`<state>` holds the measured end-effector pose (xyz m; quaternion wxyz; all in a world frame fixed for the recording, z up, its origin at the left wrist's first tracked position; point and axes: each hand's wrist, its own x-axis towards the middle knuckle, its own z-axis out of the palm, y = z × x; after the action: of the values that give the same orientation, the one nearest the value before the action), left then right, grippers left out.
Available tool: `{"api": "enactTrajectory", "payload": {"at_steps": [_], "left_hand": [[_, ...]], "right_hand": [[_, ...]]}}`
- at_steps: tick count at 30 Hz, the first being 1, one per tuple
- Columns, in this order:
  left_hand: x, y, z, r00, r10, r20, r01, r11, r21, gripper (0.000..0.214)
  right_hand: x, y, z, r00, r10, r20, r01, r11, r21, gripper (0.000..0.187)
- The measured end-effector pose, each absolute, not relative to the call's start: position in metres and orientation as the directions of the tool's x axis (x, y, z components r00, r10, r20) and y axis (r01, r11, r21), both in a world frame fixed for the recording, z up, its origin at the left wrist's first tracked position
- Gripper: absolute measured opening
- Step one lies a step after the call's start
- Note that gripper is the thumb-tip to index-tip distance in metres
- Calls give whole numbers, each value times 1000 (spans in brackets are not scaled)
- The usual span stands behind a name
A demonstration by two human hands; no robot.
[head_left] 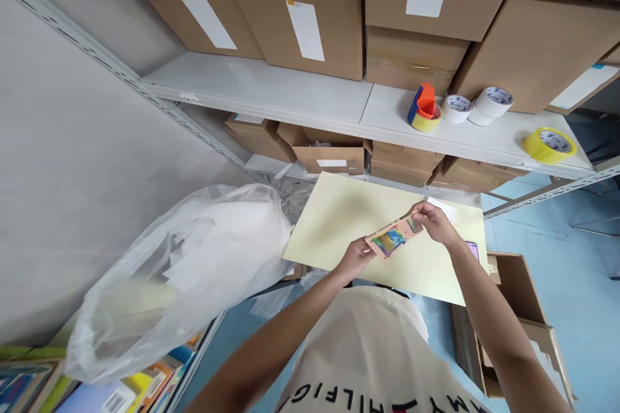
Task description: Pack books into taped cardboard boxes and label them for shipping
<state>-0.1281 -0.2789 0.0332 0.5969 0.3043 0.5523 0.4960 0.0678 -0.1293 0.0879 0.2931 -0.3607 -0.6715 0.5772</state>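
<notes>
Both my hands hold a small pink book (393, 237) with a colourful picture on its cover, above a pale yellow tabletop (339, 213). My left hand (356, 257) grips its near lower end, fingers closed on it. My right hand (433, 219) pinches its far upper end. The book is tilted, with its cover facing me.
A large clear plastic bag (188, 271) bulges at the left. A white shelf (290, 87) carries brown cartons, an orange tape dispenser (425, 106), white tape rolls (477, 105) and a yellow roll (549, 145). An open carton (520, 310) sits at right, colourful books (140, 384) lower left.
</notes>
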Motion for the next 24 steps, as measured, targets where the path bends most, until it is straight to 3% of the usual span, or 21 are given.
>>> {"api": "enactTrajectory", "payload": {"at_steps": [6, 13, 19, 24], "left_hand": [[-135, -267, 52, -120, 923, -365, -296, 318, 901, 41], [-122, -259, 69, -97, 955, -280, -24, 279, 960, 34], [-106, -258, 49, -310, 883, -354, -143, 325, 935, 36], [-97, -254, 42, -401, 828, -392, -181, 348, 920, 35]], "right_hand": [[62, -122, 80, -536, 841, -71, 168, 24, -986, 43], [62, -113, 80, -518, 852, -78, 199, 32, -980, 42], [97, -128, 57, -455, 857, -240, 40, -250, -968, 65], [106, -169, 35, -451, 830, -329, -93, -410, -907, 58]]}}
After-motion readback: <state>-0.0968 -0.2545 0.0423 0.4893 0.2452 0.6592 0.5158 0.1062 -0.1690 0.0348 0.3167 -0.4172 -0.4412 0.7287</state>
